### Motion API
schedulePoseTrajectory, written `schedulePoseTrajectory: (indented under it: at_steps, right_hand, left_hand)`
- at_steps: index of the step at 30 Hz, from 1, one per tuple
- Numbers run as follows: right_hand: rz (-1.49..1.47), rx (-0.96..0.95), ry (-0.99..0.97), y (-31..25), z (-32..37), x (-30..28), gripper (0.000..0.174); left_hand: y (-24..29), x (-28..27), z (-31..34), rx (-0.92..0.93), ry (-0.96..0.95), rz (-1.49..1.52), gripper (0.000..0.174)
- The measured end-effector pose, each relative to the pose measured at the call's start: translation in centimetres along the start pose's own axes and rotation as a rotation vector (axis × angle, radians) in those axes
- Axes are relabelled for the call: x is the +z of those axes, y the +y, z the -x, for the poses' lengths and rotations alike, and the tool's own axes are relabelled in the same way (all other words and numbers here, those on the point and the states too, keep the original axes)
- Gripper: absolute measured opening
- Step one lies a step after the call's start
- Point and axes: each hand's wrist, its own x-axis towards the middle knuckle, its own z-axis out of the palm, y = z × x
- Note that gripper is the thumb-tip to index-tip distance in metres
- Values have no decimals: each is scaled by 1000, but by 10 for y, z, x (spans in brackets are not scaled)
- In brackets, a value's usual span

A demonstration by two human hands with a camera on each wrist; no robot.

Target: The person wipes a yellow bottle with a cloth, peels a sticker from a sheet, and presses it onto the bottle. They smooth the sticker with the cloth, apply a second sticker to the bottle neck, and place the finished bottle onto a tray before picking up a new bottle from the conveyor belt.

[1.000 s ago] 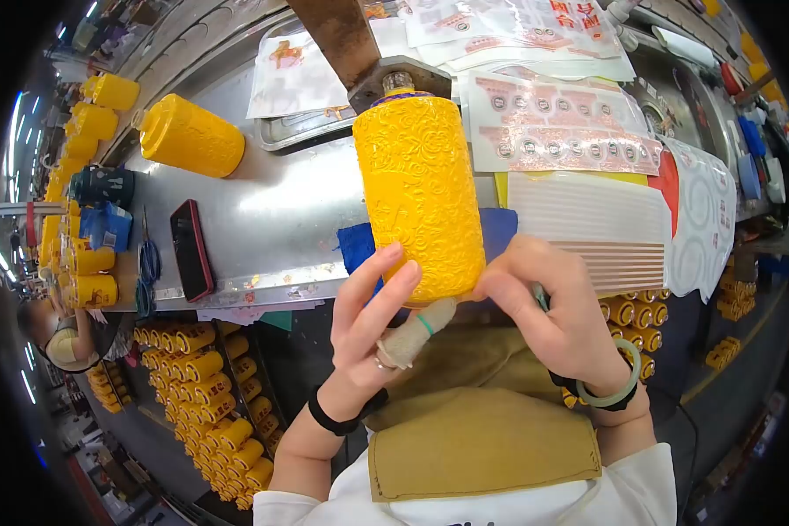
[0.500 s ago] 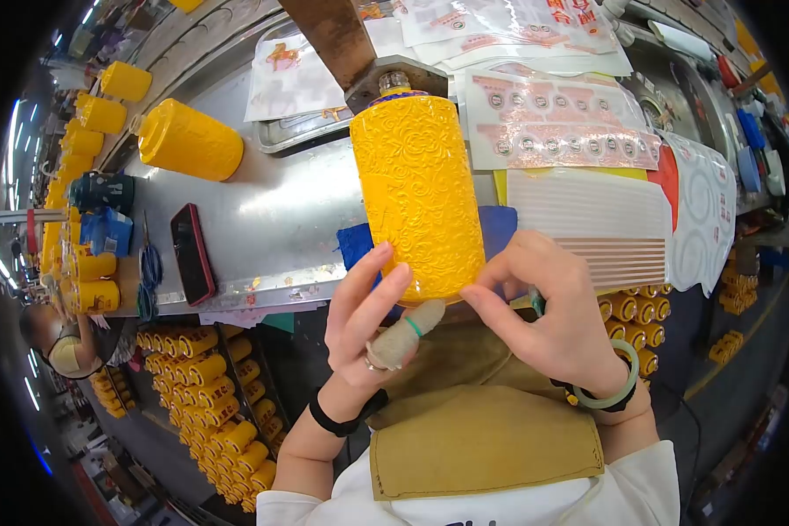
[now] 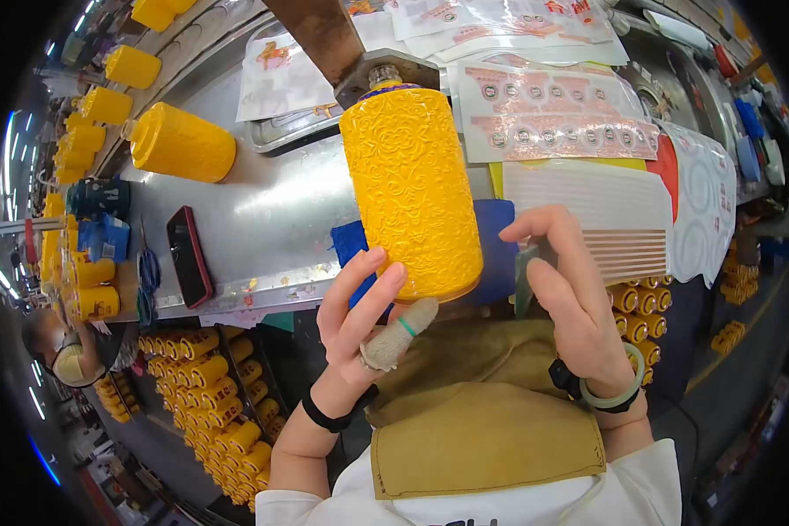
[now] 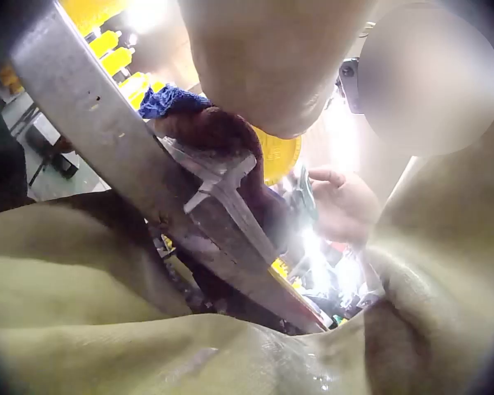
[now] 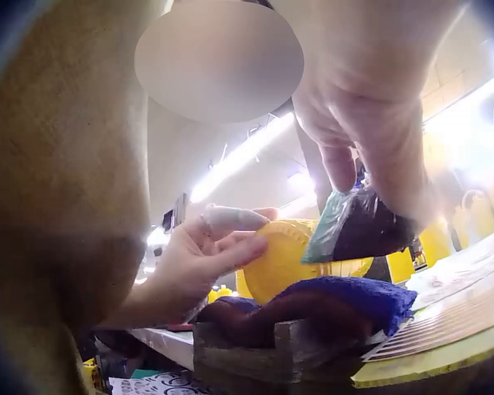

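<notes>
A yellow embossed bottle (image 3: 412, 193) lies on a blue cloth (image 3: 497, 254), its neck at a metal holder (image 3: 386, 77). My left hand (image 3: 351, 324) holds the bottle near its base, two fingers along the side. One of its digits wears a pale cover with a green band, right at the base. Apart from the bottle, my right hand (image 3: 565, 298) is to its right, index finger stretched out. It holds a flat piece with a dark face and greenish see-through edge (image 5: 337, 226), whose kind I cannot tell.
Sticker sheets (image 3: 557, 110) and a striped sheet (image 3: 587, 210) lie to the right. A phone (image 3: 189, 257), scissors (image 3: 147, 272) and another yellow bottle (image 3: 182, 143) lie left on the metal table (image 3: 280, 210). Racked yellow bottles (image 3: 206, 386) stand below. Another person (image 3: 70, 351) is far left.
My right hand has left the bottle's base and moved right, its pinched index finger and thumb spreading apart. The greenish piece shows more now. My left hand stays at the bottle.
</notes>
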Motion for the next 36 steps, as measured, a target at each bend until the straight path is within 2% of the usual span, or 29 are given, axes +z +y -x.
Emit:
schedulePoseTrajectory:
  at_steps: [3,5,7,13,18,23,25,27,28,29,31,32,33,35,36]
  right_hand:
    - [-47,-32,6,3,0,2,15]
    - [-64,-61,4,1,-1,3,15]
    - [-196,19,-15,-5,0,3,16]
    - [-78,-87,39,1,-4,9,15]
    - [-52,-56,74,-1,-2,12,18]
    - [-39,-80,118,2,0,12,25]
    - [-85,-22,96,-3,2,12,25]
    - [-99,-4,124,-5,5,7,26]
    - [-114,19,160,-4,7,2,26]
    - [-84,7,238,3,7,-4,26]
    - [-107,26,355,10,7,-15,24]
    - [-48,-5,388,14,6,-20,22]
    - [-45,-4,387,11,6,-18,22]
    - [-129,118,330,-3,4,-11,21]
    - [-116,49,291,-4,2,-2,21]
  left_hand:
    - [-3,-2,-2,15,-32,-31,32]
    - [-7,-4,-3,111,-100,-42,32]
    - [-6,-4,-4,108,-108,-68,33]
    - [-3,-4,-9,92,-129,-120,36]
    - [-9,-4,-1,140,-145,-168,40]
    - [-1,1,-17,211,-123,-268,32]
    - [-5,-4,-26,223,-190,-204,30]
    - [-5,-9,-34,140,-259,-10,36]
    - [-18,1,-17,197,-99,37,33]
    - [-10,5,-15,203,-101,41,33]
    - [16,15,-3,-475,203,284,26]
    - [15,13,-3,-478,202,285,26]
    - [11,7,-4,-297,91,108,26]
    - [6,1,-11,73,-111,-246,26]
    - [7,9,-19,94,-73,-240,23]
